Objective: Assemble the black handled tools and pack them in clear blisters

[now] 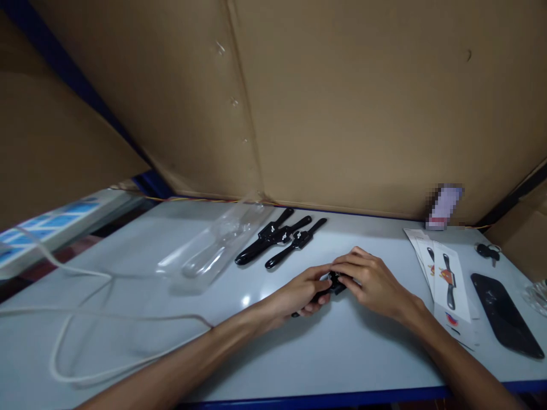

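Observation:
A black two-handled tool (335,283) is between my hands above the table's near middle. My left hand (305,293) wraps round one of its handles, whose tip shows below the fingers. My right hand (363,276) has its fingers closed on the tool's middle part, and they cover much of it. Just beyond my left hand lie three similar black tools; the nearest on the right (301,240) lies apart from the other two (269,230), which overlap.
Clear plastic packaging (213,245) lies left of the tools. A white cable (64,336) loops across the left side of the table (342,364). Printed cards (453,285), a black phone (506,313) and keys (488,251) are on the right. A cardboard wall (342,114) stands behind.

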Demonstrator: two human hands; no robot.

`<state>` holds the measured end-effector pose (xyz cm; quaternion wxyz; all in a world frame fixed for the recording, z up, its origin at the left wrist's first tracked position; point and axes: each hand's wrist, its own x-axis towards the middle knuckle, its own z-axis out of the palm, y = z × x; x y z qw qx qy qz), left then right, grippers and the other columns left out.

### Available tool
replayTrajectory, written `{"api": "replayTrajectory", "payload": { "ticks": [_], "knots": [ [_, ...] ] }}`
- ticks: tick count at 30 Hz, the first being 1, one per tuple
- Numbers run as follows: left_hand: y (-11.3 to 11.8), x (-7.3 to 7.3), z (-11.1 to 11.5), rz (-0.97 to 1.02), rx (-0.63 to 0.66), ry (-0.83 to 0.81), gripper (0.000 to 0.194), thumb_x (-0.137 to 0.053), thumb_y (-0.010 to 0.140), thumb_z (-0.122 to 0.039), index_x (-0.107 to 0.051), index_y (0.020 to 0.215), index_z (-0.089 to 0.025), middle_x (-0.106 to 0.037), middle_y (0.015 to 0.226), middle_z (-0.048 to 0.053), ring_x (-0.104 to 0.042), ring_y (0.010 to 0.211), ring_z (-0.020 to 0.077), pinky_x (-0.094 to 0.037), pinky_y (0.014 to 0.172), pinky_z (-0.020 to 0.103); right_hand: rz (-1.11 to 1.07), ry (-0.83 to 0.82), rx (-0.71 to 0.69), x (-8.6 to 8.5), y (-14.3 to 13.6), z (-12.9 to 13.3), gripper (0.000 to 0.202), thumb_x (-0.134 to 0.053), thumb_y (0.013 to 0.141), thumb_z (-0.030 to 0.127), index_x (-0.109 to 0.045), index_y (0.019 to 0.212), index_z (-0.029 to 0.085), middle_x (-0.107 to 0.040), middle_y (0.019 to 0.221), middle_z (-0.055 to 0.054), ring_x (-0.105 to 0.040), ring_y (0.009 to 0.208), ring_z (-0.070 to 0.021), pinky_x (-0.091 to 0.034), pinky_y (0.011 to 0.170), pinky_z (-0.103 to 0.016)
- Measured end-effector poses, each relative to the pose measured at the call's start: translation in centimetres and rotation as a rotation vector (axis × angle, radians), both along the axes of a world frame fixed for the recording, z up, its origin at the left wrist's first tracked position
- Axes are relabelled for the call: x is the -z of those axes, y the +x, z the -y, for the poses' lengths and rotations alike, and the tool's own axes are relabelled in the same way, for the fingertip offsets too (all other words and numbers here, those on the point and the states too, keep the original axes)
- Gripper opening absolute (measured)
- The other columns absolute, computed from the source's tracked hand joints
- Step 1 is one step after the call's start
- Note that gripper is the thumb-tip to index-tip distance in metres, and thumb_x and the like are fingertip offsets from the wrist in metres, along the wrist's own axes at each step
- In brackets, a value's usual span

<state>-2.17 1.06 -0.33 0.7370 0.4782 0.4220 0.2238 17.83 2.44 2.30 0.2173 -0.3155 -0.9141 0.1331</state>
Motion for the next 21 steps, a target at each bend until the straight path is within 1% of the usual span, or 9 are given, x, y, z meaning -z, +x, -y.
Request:
{"api": "replayTrajectory", "payload": {
  "ticks": [2,4,8,12,14,16,18,21],
  "knots": [
    [0.0,0.1,0.0,0.007,0.003,0.005,0.042,-0.051,0.094,-0.033,-0.049,0.134,-0.020,-0.042,0.064,-0.007,-0.024,0.045,0.0052,-0.013,0.043,0.020,0.003,-0.012,0.041,0.0,-0.1,0.1,0.026,-0.053,0.097,0.014,-0.069,0.117,0.022,-0.070,0.105,-0.007,-0.056,0.099,-0.0216,-0.049,0.086,-0.039],
    [0.0,0.1,-0.1,0.014,0.006,0.006,0.043,-0.051,0.094,-0.033,-0.048,0.135,-0.021,-0.042,0.064,-0.007,-0.024,0.045,0.0054,-0.012,0.044,0.020,0.009,-0.023,0.069,0.1,-0.1,0.1,0.023,-0.054,0.097,0.013,-0.069,0.112,0.019,-0.068,0.098,-0.007,-0.056,0.096,-0.0213,-0.048,0.085,-0.038],
    [-0.1,-0.1,-0.1,0.012,0.015,-0.007,0.045,-0.051,0.093,-0.031,-0.048,0.137,-0.021,-0.042,0.064,-0.007,-0.024,0.044,0.0051,-0.012,0.044,0.020,-0.004,-0.014,0.053,0.7,-0.4,0.1,0.028,-0.047,0.096,0.005,-0.070,0.102,0.018,-0.066,0.088,-0.006,-0.054,0.089,-0.0200,-0.047,0.080,-0.034],
    [0.0,-0.3,-0.1,0.002,0.015,-0.031,0.043,-0.052,0.091,-0.029,-0.049,0.133,-0.020,-0.042,0.063,-0.007,-0.024,0.044,0.0048,-0.012,0.043,0.019,-0.041,0.015,0.031,1.2,-0.5,0.1,0.034,-0.045,0.091,-0.003,-0.072,0.096,0.017,-0.066,0.090,-0.007,-0.054,0.090,-0.0202,-0.048,0.078,-0.034],
    [0.0,-0.4,-0.1,-0.012,0.014,-0.038,0.043,-0.053,0.090,-0.028,-0.050,0.132,-0.020,-0.042,0.063,-0.007,-0.024,0.043,0.0049,-0.012,0.043,0.019,-0.060,0.007,0.015,1.2,-0.5,0.1,0.036,-0.046,0.089,-0.004,-0.073,0.099,0.018,-0.066,0.095,-0.007,-0.055,0.093,-0.0199,-0.049,0.080,-0.034],
    [0.0,-0.5,0.0,-0.024,0.014,-0.039,0.043,-0.053,0.089,-0.027,-0.050,0.132,-0.019,-0.043,0.063,-0.007,-0.024,0.043,0.0050,-0.012,0.042,0.019,-0.065,-0.006,0.008,0.9,-0.3,0.2,0.037,-0.050,0.089,-0.003,-0.073,0.105,0.020,-0.065,0.100,-0.007,-0.056,0.096,-0.0200,-0.050,0.083,-0.035],
    [0.1,-0.5,0.0,-0.023,0.019,-0.038,0.043,-0.052,0.089,-0.027,-0.049,0.132,-0.019,-0.043,0.063,-0.007,-0.024,0.043,0.0051,-0.012,0.042,0.019,-0.063,-0.012,0.011,0.6,-0.2,0.3,0.031,-0.055,0.091,0.003,-0.073,0.109,0.021,-0.064,0.101,-0.007,-0.056,0.097,-0.0203,-0.050,0.085,-0.036],
    [0.1,-0.3,-0.1,-0.025,0.033,-0.031,0.043,-0.051,0.090,-0.027,-0.049,0.132,-0.020,-0.042,0.063,-0.007,-0.024,0.044,0.0053,-0.013,0.042,0.019,-0.063,0.011,0.017,0.6,-0.2,0.2,0.019,-0.058,0.095,0.011,-0.074,0.101,0.019,-0.064,0.095,-0.007,-0.056,0.093,-0.0201,-0.049,0.082,-0.035]
  ]
}}
